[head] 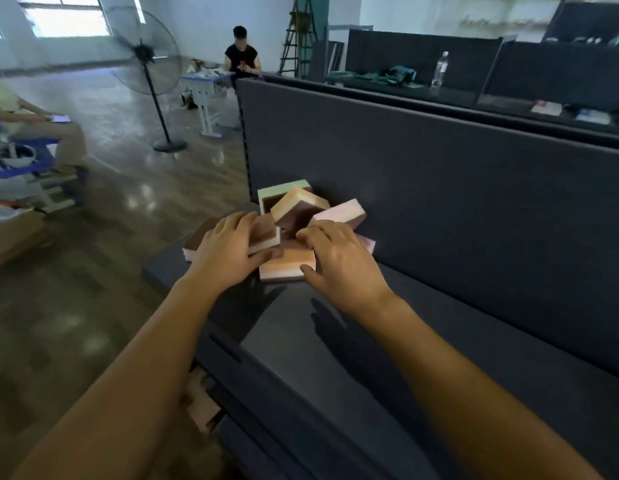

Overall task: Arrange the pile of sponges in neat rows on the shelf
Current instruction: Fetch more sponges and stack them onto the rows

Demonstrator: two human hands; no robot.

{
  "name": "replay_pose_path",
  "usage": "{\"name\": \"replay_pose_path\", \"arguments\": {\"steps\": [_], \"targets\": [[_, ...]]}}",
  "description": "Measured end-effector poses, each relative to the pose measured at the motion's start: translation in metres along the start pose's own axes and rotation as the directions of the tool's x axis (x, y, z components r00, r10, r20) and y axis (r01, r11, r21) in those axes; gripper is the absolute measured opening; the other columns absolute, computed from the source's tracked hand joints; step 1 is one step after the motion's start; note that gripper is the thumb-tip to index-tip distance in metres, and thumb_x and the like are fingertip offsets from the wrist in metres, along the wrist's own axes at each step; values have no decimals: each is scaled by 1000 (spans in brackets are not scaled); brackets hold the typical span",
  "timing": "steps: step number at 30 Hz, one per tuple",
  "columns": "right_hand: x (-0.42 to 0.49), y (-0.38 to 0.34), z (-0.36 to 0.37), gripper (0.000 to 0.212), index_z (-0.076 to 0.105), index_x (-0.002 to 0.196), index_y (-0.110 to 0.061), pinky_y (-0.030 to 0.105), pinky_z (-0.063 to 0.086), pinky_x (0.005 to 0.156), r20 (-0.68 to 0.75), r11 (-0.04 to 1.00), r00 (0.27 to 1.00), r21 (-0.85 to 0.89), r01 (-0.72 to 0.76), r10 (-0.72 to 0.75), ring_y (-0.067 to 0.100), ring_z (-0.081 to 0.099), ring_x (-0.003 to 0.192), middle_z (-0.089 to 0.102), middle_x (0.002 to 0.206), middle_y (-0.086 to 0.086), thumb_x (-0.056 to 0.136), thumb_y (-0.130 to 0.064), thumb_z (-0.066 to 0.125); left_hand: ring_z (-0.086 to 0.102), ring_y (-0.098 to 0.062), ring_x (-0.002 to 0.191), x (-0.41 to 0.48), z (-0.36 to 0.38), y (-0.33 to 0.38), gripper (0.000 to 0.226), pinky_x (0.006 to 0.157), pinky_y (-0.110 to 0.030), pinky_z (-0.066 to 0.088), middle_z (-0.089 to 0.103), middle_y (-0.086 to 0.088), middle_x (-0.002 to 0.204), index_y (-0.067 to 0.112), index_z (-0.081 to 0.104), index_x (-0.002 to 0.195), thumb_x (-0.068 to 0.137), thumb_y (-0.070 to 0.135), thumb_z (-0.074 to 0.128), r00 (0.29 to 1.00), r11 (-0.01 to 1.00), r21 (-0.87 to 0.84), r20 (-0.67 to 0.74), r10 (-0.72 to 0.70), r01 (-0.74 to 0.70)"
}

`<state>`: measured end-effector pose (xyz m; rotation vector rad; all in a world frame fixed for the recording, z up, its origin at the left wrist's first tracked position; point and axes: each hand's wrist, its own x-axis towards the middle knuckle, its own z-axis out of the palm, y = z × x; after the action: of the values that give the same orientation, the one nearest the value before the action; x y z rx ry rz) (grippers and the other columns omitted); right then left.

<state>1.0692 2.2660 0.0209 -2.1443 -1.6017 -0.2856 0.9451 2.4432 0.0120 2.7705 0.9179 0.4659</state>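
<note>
A loose pile of several two-tone sponges lies at the left end of the dark grey shelf (335,341), against its back panel. A green-topped sponge (283,189) and an orange one (299,202) lean on top, and a pink one (339,213) sits to the right. My left hand (228,251) grips a brown and white sponge (266,235), fingers over its top and thumb under its near edge. My right hand (339,261) rests on the orange sponge (287,265) at the front, fingers curled over the pile and thumb against that sponge's near edge.
The shelf's back panel (439,202) rises right behind the pile. To the right the shelf surface runs on bare. A standing fan (152,64) and seated people are on the floor to the left. A bottle (440,69) stands on another shelf behind.
</note>
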Motion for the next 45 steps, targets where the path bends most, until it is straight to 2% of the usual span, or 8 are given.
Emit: {"name": "replay_pose_path", "arguments": {"steps": [4,7,13,17,20,25,29,45], "targets": [[7,3,3,61,49,137,-17,41,41,102,-35,996,997,-52,-69,67,25,43,130,48,139,5,81,-22,73,26,-25,144,18,9,-13,87,115,-45,27,30,-6,156,22,25,150,82,66,57,991,998,-22,125,53,-51],[19,15,-1,66,39,145,-17,41,32,110,-52,978,984,-116,-174,169,24,30,142,38,150,4,87,-25,68,43,-25,130,23,9,-16,80,108,-42,35,46,-6,142,23,35,143,80,65,61,991,996,-36,103,89,-86],[43,40,3,83,20,155,-21,44,12,122,106,938,954,-241,-248,279,27,6,152,18,162,6,87,-15,67,50,-25,117,9,-8,-12,82,97,-42,44,47,-3,132,27,40,136,71,69,67,995,995,-30,41,95,-94],[42,46,7,66,39,146,-21,44,15,121,60,941,966,-248,-231,252,29,21,147,37,150,7,86,-10,64,52,-22,115,-7,-9,-7,82,95,-42,45,49,-1,130,28,41,134,71,76,59,990,990,5,21,140,-140],[32,44,-1,55,52,135,-20,43,25,118,-19,936,969,-258,-241,245,28,40,131,47,131,9,82,-13,67,50,-21,118,-20,-9,1,79,97,-39,42,48,1,133,32,37,134,72,76,56,982,982,20,-10,188,-188],[-11,42,-26,54,55,132,-18,38,39,95,-115,915,946,-244,-322,303,28,48,112,47,123,9,80,-14,68,54,-24,117,-36,-13,30,80,94,-42,45,52,-1,130,27,43,131,67,74,58,946,950,-4,-87,311,-313],[-61,44,-49,54,55,132,-17,41,39,92,-126,879,915,-255,-403,383,29,47,115,51,128,5,80,-21,68,57,-25,111,-46,-12,68,88,92,-42,46,56,-3,126,23,46,131,66,82,42,921,924,-3,-92,380,-381],[-309,59,-156,60,54,131,-23,39,41,92,-344,531,604,-287,-797,719,28,47,113,56,123,-2,72,-19,69,55,-22,108,-120,48,276,81,85,-40,47,50,3,121,24,48,128,70,80,49,643,631,-202,11,766,-749]]}}
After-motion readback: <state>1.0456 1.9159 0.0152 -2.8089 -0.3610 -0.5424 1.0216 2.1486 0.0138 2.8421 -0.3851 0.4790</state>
